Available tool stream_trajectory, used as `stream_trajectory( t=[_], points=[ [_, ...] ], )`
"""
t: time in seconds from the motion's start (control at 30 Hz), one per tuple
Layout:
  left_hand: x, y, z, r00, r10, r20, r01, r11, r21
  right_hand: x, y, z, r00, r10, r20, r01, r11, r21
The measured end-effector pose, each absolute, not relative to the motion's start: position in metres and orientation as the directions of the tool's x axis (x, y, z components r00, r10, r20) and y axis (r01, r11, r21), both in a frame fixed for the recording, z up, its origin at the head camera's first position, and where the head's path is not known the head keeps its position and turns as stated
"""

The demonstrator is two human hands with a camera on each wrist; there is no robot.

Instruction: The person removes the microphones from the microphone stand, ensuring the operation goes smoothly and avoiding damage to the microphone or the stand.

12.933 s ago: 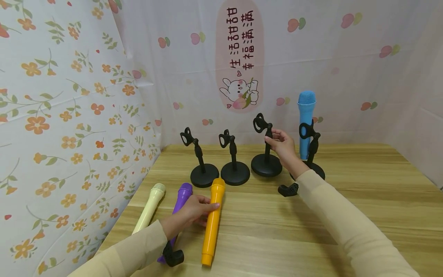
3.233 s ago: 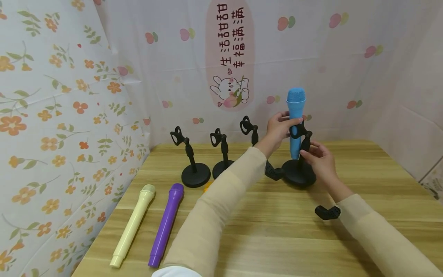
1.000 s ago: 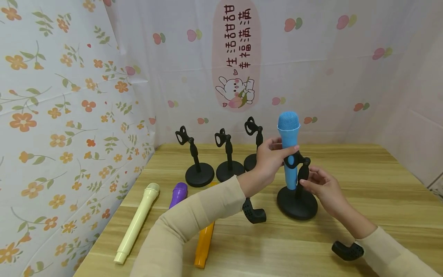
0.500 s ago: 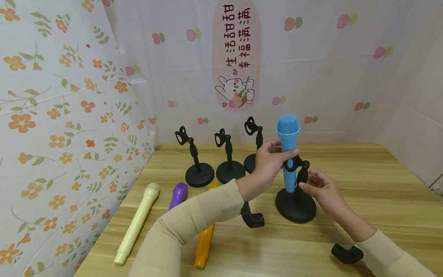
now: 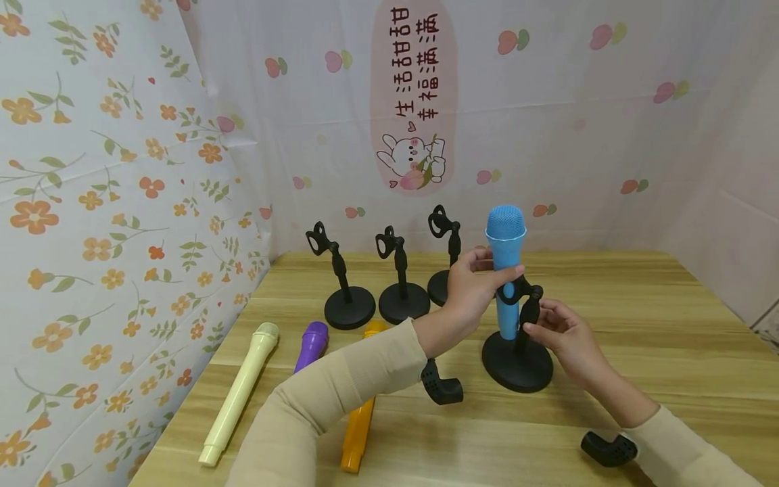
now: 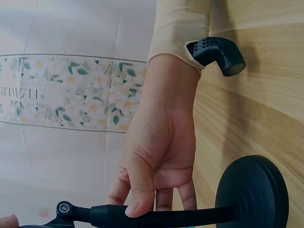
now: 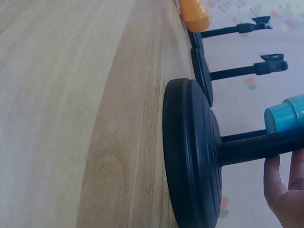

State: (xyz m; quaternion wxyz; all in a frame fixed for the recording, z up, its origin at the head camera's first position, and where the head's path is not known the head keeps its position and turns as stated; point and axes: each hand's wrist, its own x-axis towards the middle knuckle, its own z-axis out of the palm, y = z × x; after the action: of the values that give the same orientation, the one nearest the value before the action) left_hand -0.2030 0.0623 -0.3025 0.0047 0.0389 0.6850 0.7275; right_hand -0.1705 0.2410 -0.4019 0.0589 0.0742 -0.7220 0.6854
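Observation:
My left hand (image 5: pixel 473 287) grips the blue microphone (image 5: pixel 508 251), its thumb across the front near the clip. This microphone stands upright, with the clip of a black desktop stand (image 5: pixel 518 365) around or against its handle; the exact fit is hidden. With thumb and fingers, my right hand (image 5: pixel 566 337) pinches that stand's post. In the left wrist view, the right hand (image 6: pixel 164 147) has its thumb on the post, above the round base. The right wrist view shows the microphone's lower end (image 7: pixel 282 116) beside the post and the base (image 7: pixel 190 156) at the tabletop.
Three other black stands (image 5: pixel 349 308) stand farther back, without microphones. Pale yellow (image 5: pixel 240 392), purple (image 5: pixel 312 345) and orange (image 5: pixel 359 433) microphones lie on the wooden table at left; my left forearm partly covers the purple and orange ones. A patterned cloth (image 5: pixel 304 155) hangs behind.
Earlier my left hand was on the orange microphone and my right on the third stand. Later, both moved to the blue microphone and its stand, which came nearer me. Lately it shifts only slightly.

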Motion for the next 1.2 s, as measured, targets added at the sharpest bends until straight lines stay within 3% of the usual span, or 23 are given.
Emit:
stream_trajectory(
  t=[0.3,0.6,1.2],
  points=[
    [-0.2019,0.0625,-0.3032,-0.997,0.061,0.048,0.043,-0.076,0.996,-0.1697,0.2413,-0.4026,-0.979,-0.014,0.201,-0.202,0.077,-0.976],
    [-0.2004,0.0617,-0.3043,-0.996,0.063,0.068,0.062,-0.087,0.994,-0.1689,0.2395,-0.4011,-0.970,0.025,0.241,-0.231,0.199,-0.952],
    [-0.2018,0.0610,-0.3121,-0.985,0.064,0.159,0.150,-0.131,0.980,-0.1711,0.2369,-0.4066,-0.939,0.001,0.343,-0.338,0.179,-0.924]
  ],
)
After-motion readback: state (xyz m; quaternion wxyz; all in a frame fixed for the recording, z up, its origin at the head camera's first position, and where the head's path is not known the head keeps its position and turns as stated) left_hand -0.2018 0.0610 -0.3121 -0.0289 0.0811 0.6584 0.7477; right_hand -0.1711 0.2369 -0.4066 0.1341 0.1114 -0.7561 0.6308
